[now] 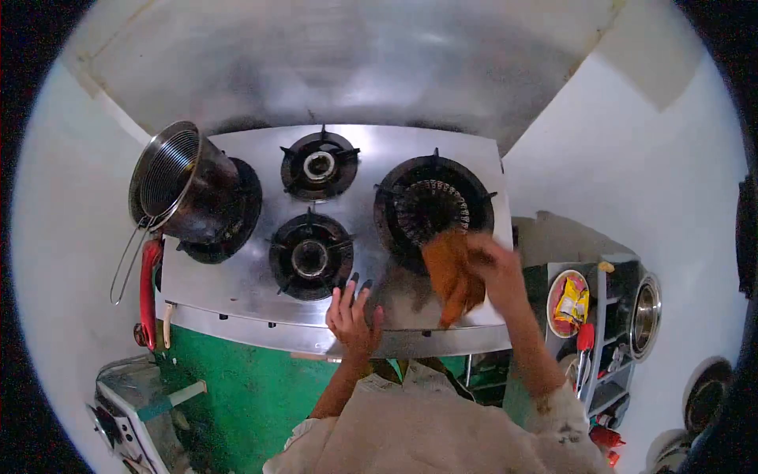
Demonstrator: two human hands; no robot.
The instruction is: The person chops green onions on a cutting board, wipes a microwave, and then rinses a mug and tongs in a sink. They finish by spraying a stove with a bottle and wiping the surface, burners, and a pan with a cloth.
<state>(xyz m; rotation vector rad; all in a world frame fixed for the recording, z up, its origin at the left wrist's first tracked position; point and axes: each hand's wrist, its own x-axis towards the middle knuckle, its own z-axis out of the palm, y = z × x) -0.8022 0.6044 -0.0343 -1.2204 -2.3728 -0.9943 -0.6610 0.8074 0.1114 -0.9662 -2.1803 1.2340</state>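
Note:
My right hand (499, 272) grips an orange-brown cloth (454, 276), which hangs over the front of the large right burner (434, 170) and the steel stovetop (395, 296). My left hand (354, 320) is at the stove's front edge with its fingers apart and nothing in them. Its dark fingertips lie close to the front middle burner (310, 257). Behind that one is another small burner (320, 165). On the left burner stands a dark, tall pot (209, 193) with a wire strainer (172, 170) across its top.
A red handle (148, 288) hangs by the stove's left front corner. To the right, a shelf (608, 340) carries a bowl (557, 325) with a yellow packet (572, 304). A steel bowl (646, 316) is beyond it. The steel backsplash (339, 71) rises behind the burners.

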